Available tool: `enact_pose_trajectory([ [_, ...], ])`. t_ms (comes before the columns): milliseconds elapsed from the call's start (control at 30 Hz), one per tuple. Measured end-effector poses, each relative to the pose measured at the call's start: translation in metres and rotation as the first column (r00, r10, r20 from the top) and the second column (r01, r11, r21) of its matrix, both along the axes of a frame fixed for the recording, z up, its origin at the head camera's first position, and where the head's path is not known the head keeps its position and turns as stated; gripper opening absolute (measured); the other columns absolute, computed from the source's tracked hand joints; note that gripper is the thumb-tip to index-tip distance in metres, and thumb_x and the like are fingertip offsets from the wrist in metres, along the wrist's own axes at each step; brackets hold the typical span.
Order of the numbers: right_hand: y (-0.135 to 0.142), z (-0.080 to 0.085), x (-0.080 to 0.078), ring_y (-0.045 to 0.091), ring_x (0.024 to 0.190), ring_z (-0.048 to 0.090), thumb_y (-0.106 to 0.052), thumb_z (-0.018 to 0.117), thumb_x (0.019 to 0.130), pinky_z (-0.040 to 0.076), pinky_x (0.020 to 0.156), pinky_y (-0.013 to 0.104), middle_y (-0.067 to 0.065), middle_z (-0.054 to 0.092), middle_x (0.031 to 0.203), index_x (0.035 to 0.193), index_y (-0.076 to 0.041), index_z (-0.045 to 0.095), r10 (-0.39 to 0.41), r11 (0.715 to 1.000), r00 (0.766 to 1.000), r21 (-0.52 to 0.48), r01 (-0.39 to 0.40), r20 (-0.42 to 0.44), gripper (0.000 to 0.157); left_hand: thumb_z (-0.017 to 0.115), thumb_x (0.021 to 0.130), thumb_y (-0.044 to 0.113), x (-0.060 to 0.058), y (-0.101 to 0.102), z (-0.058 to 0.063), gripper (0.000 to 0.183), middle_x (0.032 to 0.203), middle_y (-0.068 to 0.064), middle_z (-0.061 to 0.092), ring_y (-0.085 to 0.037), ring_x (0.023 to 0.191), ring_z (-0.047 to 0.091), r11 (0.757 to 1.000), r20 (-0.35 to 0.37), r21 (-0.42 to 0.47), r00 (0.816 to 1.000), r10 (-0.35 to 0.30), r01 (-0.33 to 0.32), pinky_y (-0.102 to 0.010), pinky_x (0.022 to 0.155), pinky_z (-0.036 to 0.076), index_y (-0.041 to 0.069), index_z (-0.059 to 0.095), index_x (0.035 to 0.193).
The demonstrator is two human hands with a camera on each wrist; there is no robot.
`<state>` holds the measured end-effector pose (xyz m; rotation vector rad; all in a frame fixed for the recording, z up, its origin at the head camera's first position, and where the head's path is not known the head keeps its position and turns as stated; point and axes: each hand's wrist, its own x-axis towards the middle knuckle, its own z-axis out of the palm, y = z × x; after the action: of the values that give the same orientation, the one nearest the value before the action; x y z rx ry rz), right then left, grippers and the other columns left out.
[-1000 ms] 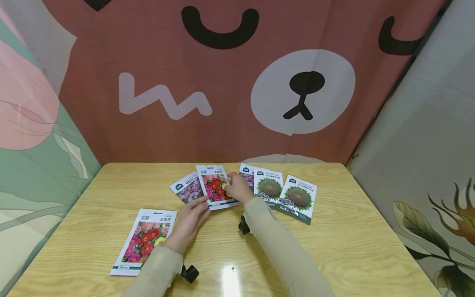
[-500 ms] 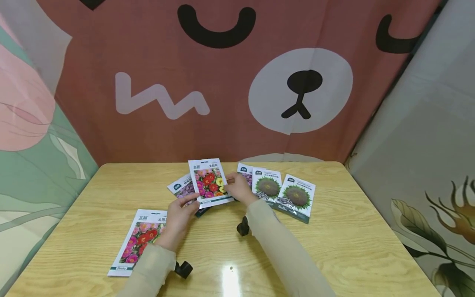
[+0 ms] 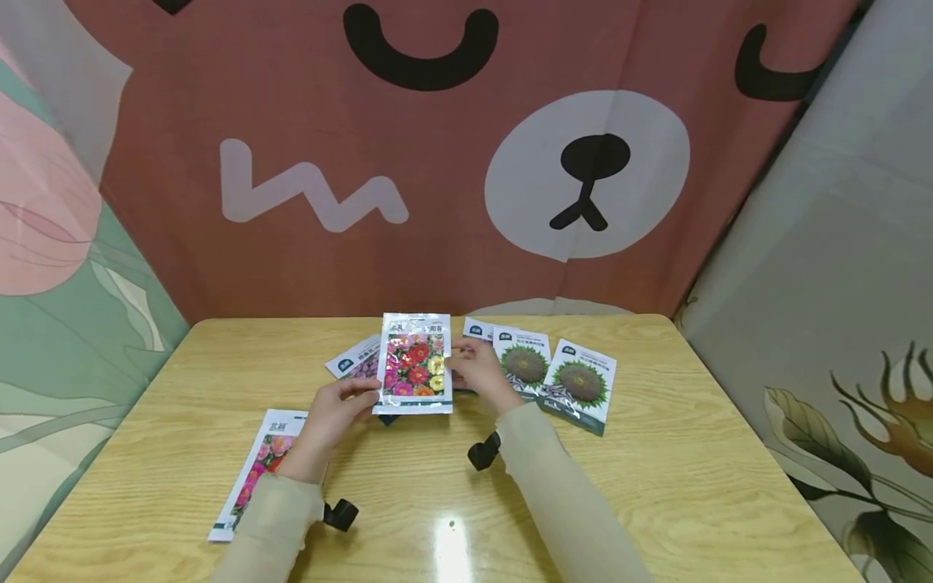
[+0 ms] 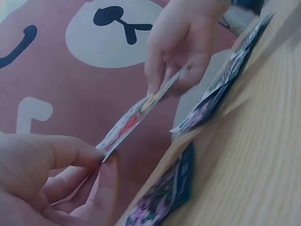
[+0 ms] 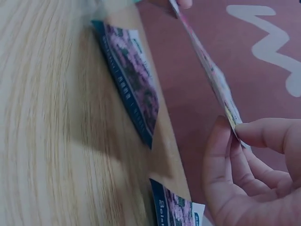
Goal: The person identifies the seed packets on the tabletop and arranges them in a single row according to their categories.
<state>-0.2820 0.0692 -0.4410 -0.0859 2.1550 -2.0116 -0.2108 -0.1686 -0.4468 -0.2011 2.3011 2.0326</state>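
Between my two hands a seed packet with red, pink and yellow flowers [image 3: 415, 364] is held up off the table. My left hand [image 3: 337, 414] pinches its left edge between thumb and fingers, and my right hand [image 3: 483, 374] pinches the right edge. In both wrist views the packet appears nearly edge-on. Behind and below it, a purple-flower seed packet [image 5: 131, 77] lies on the table, partly hidden in the head view. A second red-and-pink flower packet [image 3: 257, 478] lies at the left, partly covered by my left forearm.
To the right, two seed packets with a green-fringed brown flower head, a left one [image 3: 523, 364] and a right one [image 3: 581, 387], lie fanned on the wooden table [image 3: 678, 486]. Another purple-flower packet [image 3: 475, 328] is partly under them. A bear-print curtain [image 3: 306, 267] hangs behind the table.
The red-and-pink flower packet has risen off the purple packet and turned from tilted to upright facing the head camera. My left hand has moved left and now pinches its edge.
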Motion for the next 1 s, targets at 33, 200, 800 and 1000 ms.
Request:
enact_pose_trajectory([
  [33, 0.000, 0.001, 0.002, 0.016, 0.069, 0.060, -0.002, 0.062, 0.096, 0.061, 0.074, 0.041, 0.005, 0.060, 0.088, 0.137, 0.004, 0.053, 0.001, 1.000, 1.000, -0.011, -0.001, 0.002, 0.043, 0.063, 0.098, 0.004, 0.000, -0.002, 0.001, 0.031, 0.116, -0.015, 0.065, -0.006, 0.085, 0.062, 1.000, -0.009, -0.011, 1.000, -0.017, 0.017, -0.021, 0.074, 0.057, -0.009, 0.060, 0.126],
  [200, 0.001, -0.001, 0.011, 0.015, 0.067, 0.059, 0.000, 0.063, 0.095, 0.061, 0.072, 0.039, 0.005, 0.065, 0.086, 0.130, 0.004, 0.056, 0.001, 0.999, 1.000, -0.042, 0.000, 0.024, 0.036, 0.060, 0.100, 0.006, 0.001, -0.011, 0.005, 0.046, 0.121, -0.019, 0.062, -0.009, 0.093, 0.063, 0.991, -0.015, -0.027, 0.991, -0.132, 0.132, -0.027, 0.079, 0.058, -0.004, 0.043, 0.142],
  [800, -0.008, -0.015, 0.053, 0.018, 0.074, 0.068, -0.004, 0.065, 0.095, 0.062, 0.071, 0.036, 0.009, 0.071, 0.094, 0.129, 0.002, 0.053, 0.242, 0.968, 0.964, -0.099, -0.232, 0.107, 0.036, 0.051, 0.106, 0.015, 0.006, -0.041, 0.020, 0.042, 0.118, -0.022, 0.060, -0.021, 0.095, 0.066, 0.960, 0.094, -0.160, 0.972, -0.217, 0.230, -0.037, 0.083, 0.061, -0.009, 0.043, 0.140],
  [1000, -0.018, -0.020, 0.062, 0.018, 0.061, 0.067, -0.003, 0.064, 0.095, 0.063, 0.065, 0.039, 0.010, 0.069, 0.080, 0.116, 0.001, 0.056, 0.274, 0.959, 0.953, -0.105, -0.262, 0.130, 0.023, 0.048, 0.107, 0.014, 0.007, -0.046, 0.020, 0.030, 0.108, -0.020, 0.060, -0.024, 0.093, 0.067, 0.945, 0.108, -0.242, 0.974, -0.200, 0.221, -0.038, 0.075, 0.062, -0.009, 0.048, 0.126],
])
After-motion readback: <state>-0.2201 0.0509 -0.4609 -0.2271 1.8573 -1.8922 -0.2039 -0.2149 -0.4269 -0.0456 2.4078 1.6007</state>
